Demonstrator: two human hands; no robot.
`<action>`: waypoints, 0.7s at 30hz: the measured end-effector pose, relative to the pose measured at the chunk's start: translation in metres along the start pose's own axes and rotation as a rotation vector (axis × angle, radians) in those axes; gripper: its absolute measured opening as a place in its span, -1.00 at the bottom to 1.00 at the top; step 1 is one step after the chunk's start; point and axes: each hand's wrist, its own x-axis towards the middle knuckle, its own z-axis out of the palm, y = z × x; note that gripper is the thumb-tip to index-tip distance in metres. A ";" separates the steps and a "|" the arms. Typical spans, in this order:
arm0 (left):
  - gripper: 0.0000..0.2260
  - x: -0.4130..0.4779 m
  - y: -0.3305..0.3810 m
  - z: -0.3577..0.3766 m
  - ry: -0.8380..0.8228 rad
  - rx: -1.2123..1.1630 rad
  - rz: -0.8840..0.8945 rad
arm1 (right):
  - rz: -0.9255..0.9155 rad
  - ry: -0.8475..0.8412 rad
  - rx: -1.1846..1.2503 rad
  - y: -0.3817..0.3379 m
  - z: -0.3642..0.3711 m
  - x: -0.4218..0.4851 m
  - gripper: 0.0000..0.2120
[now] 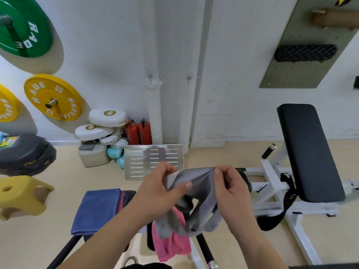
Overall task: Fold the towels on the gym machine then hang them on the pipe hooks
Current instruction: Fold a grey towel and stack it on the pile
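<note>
Both hands, left (155, 189) and right (231, 189), pinch the top edge of the grey towel (196, 202), which hangs bunched. Below it lies the pink towel (171, 243); the blue towel (95, 210) lies to the left.

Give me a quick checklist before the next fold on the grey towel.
1. Left hand grips the grey towel: ok.
2. Right hand pinches its top edge: ok.
3. Grey towel spread flat for folding: not ok, it hangs bunched.
4. Pink towel free of the grey one: cannot tell, the grey one hangs over it.
5. Pipe hooks bare: ok.
6. Blue towel lying flat on the machine: ok.
</note>
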 end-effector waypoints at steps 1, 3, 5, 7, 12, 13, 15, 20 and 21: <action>-0.84 0.001 -0.002 0.000 -0.017 0.103 0.035 | -0.025 0.005 -0.023 -0.001 -0.001 0.001 -0.85; -0.85 0.005 -0.009 -0.003 -0.042 0.196 0.077 | -0.079 0.022 -0.070 -0.003 -0.006 0.004 -0.85; -0.79 0.009 -0.016 -0.006 -0.084 0.312 0.095 | -0.089 0.047 -0.099 -0.003 -0.014 0.007 -0.86; -0.76 0.011 -0.027 -0.010 -0.122 0.447 0.084 | -0.059 0.079 -0.082 -0.002 -0.021 0.012 -0.86; -0.77 0.010 -0.059 -0.022 -0.078 0.331 -0.104 | 0.034 0.212 -0.057 0.008 -0.049 0.031 -0.84; -0.79 0.010 -0.063 -0.025 -0.089 0.328 -0.080 | 0.062 0.230 -0.045 0.011 -0.054 0.034 -0.83; -0.81 0.010 -0.061 -0.031 -0.199 0.246 -0.047 | 0.116 0.269 -0.033 0.017 -0.061 0.037 -0.83; -0.77 0.008 -0.046 -0.036 -0.351 0.131 -0.106 | 0.188 0.221 -0.059 0.029 -0.063 0.036 -0.82; -0.79 0.009 -0.042 -0.036 -0.351 0.140 -0.089 | 0.184 0.185 -0.069 0.029 -0.060 0.034 -0.81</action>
